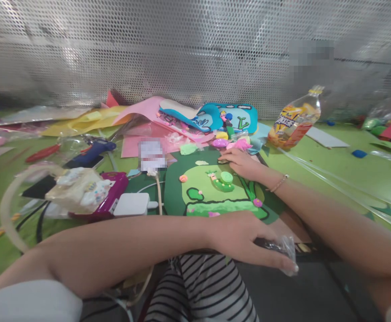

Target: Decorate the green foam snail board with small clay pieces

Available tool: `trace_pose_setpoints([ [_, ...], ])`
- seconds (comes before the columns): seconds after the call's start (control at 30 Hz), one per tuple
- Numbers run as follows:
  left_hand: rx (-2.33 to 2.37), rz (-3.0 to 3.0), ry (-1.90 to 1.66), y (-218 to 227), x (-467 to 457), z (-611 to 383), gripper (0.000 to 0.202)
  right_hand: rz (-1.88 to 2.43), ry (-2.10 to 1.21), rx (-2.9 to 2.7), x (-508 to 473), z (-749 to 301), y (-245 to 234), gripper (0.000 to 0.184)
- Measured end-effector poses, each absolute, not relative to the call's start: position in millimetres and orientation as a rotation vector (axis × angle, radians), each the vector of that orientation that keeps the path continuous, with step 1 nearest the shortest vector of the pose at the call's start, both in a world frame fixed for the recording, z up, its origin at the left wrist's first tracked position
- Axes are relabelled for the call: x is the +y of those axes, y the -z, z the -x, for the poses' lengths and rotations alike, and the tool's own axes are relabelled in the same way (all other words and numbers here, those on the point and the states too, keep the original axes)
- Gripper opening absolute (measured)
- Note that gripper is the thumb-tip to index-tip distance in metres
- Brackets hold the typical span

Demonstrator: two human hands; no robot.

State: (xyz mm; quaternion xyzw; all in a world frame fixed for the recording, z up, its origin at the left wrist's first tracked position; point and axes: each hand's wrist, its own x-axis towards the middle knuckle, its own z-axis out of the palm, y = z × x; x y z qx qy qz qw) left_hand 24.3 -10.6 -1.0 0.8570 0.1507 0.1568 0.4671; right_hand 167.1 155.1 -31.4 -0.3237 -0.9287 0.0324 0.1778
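Note:
My left hand reaches across the front of a green foam picture board. It is closed on a crinkled clear plastic packet with something black in it. My right hand rests at the board's upper right edge, fingers stretched out and lying on it, close to a pink clay packet. On the board's light green middle is a raised clay snail with a round green shell. A pink flower, an orange blob and black outlines surround it.
Left of the board lie a white charger, a magenta case, cables and a blue glue gun. Pink foam sheets and a blue pencil case are behind. A plastic bottle leans at the back right, before a perforated metal panel.

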Motion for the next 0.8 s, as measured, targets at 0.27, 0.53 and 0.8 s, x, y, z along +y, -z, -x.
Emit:
trace_pose_setpoints([
  [0.27, 0.356, -2.094, -0.379, -1.3, -10.2, -23.5, 0.030, 0.900, -0.088, -2.596, 154.1, -168.0, 29.0, 0.041],
  [0.53, 0.394, -2.116, -0.345, -3.9, -10.4, -24.2, 0.033, 0.918, -0.087, -2.626, 154.4, -169.1, 27.8, 0.045],
  [0.8, 0.392, -2.109, -0.362, -2.5, -10.5, -23.3, 0.035, 0.875, -0.116, -2.599, 155.6, -167.8, 28.5, 0.044],
])
